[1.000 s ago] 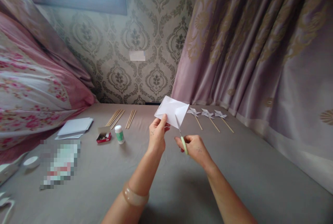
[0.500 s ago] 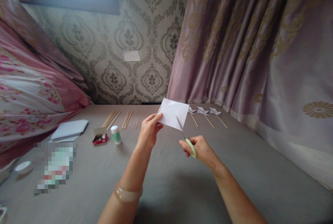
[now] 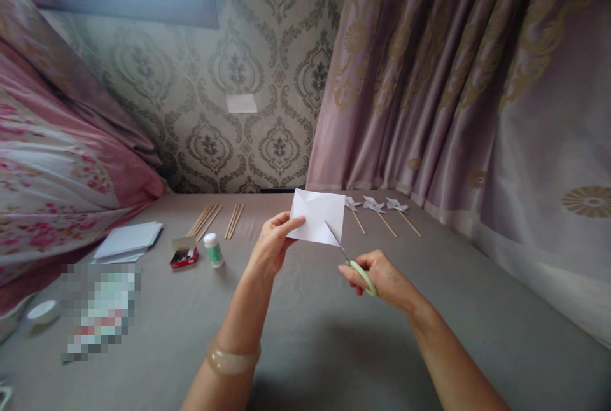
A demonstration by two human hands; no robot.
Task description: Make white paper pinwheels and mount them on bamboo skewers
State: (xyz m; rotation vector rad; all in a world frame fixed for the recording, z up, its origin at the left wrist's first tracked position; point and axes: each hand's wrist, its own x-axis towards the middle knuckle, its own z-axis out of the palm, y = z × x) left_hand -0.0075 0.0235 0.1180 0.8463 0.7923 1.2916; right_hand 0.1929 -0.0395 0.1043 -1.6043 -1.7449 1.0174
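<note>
My left hand [image 3: 273, 247] pinches the lower left corner of a creased white paper square [image 3: 317, 215], held up above the grey bed sheet [image 3: 305, 334]. My right hand [image 3: 382, 278] is closed round the green handles of small scissors [image 3: 352, 259]. Their blades point up and left into the paper's lower right corner. Beyond the paper lie three white paper pinwheels on wooden sticks [image 3: 382, 210].
A bundle of wooden sticks [image 3: 217, 219], a small white and green glue bottle [image 3: 212, 250], an open red box [image 3: 183, 254] and a stack of white paper [image 3: 128, 240] lie to the left. A tape roll [image 3: 42, 312] sits far left. A floral pillow is left, a curtain right.
The paper has turned so its edges sit more level and has dropped slightly. My right hand with the scissors has moved right and down, blades now at the lower right corner.
</note>
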